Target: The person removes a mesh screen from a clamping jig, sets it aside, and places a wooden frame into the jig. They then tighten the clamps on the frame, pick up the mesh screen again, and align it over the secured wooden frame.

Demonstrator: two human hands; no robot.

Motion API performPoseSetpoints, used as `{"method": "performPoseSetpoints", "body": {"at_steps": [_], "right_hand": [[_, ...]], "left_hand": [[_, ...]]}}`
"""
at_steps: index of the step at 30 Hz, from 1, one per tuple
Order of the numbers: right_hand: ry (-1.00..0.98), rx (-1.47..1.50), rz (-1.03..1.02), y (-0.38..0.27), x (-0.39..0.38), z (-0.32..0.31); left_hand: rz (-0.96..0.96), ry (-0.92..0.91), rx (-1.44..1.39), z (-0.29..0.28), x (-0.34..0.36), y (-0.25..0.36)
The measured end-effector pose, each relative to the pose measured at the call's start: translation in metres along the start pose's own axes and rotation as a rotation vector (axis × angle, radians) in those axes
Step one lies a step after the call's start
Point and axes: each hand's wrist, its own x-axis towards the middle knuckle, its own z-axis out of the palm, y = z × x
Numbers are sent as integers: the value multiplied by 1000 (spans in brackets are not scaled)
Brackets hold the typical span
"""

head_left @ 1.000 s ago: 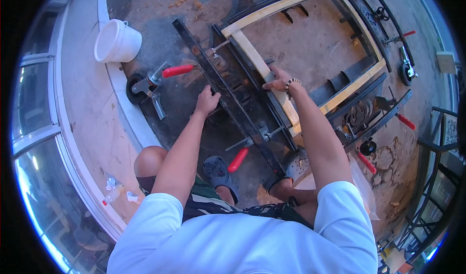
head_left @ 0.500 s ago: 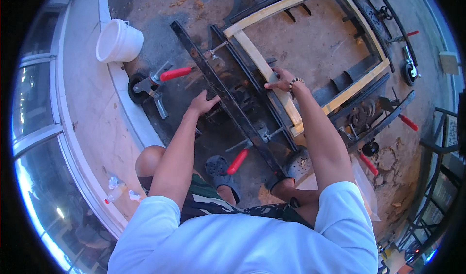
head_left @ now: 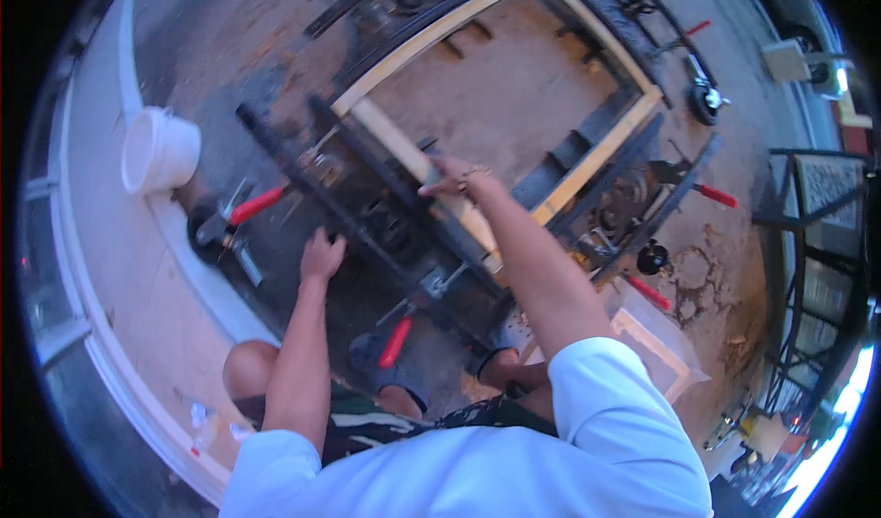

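Observation:
A pale wooden frame (head_left: pixel 395 140) lies on the black metal framework (head_left: pixel 353 142). My right hand (head_left: pixel 451 177), with a beaded bracelet at its wrist, is closed over the frame's near left bar. Between its thumb and fingers shows a small greyish patch, too blurred to name. To the left, my left hand (head_left: pixel 321 256) hangs low beside a long black metal bar (head_left: pixel 353 224), apart from it. Its fingers are bent, thumb and forefinger apart, and nothing plain is held. Red-handled toggle clamps (head_left: pixel 257 206) sit along the framework.
A white bucket (head_left: pixel 161 155) stands at the left by a pale ledge (head_left: pixel 193 270). A caster wheel (head_left: pixel 705 103) is fixed at the far right. Beside my right foot lies a plastic-wrapped pale panel (head_left: pixel 656 348). A black metal rack (head_left: pixel 798 270) stands at the right edge.
The whole view has shifted, so the frame and framework appear farther left. My left hand has drawn back from the black bar and its fingers are more bent. My right hand stays on the wooden bar.

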Motion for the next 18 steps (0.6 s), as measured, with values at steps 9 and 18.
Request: {"method": "performPoseSetpoints", "body": {"at_steps": [9, 18], "right_hand": [[-6, 10, -29, -2, 1, 5], [-61, -53, -23, -7, 0, 0]], "left_hand": [[-227, -8, -67, 13, 8, -4], [-198, 28, -168, 33, 29, -29]]}}
